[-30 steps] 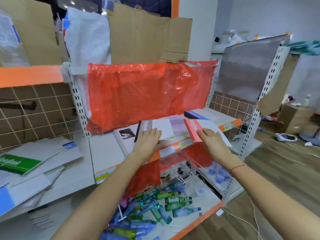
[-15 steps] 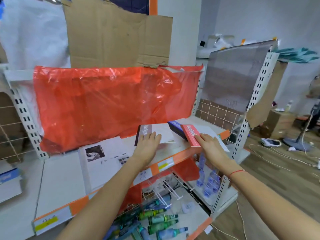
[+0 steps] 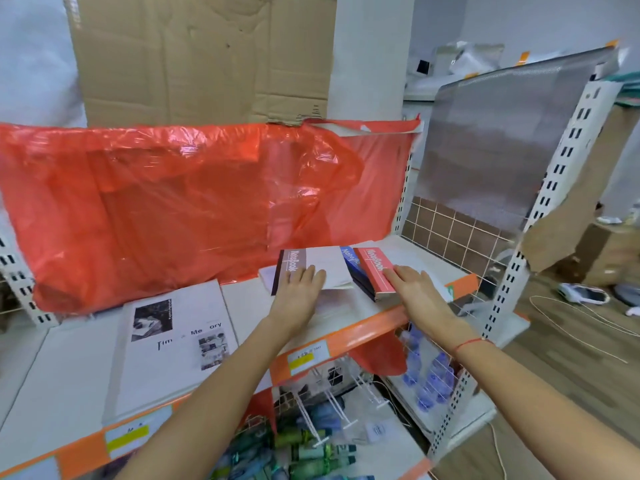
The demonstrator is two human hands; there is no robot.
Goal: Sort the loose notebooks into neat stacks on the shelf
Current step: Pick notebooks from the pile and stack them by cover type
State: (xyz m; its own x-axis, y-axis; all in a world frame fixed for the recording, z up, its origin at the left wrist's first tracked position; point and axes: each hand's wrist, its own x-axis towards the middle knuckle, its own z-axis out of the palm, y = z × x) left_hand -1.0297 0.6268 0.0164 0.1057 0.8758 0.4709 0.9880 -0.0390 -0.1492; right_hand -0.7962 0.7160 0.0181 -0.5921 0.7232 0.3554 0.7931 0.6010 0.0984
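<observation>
A brown-and-white notebook lies on the white shelf, on top of loose white sheets. My left hand presses flat on its near edge. To its right a red notebook lies on a blue notebook, both on a white stack. My right hand lies flat on the red cover, fingers at its near right side. A large white notebook with photos and lettering lies further left on the shelf.
Red plastic sheeting hangs behind the shelf, with cardboard above it. The shelf has an orange front edge with price labels. Green bottles and wire hooks fill the lower shelf. A perforated upright stands to the right.
The view has swung left to right along the shelf. My right hand has slid the red notebook over onto the blue one. My left hand stays on the brown-and-white notebook.
</observation>
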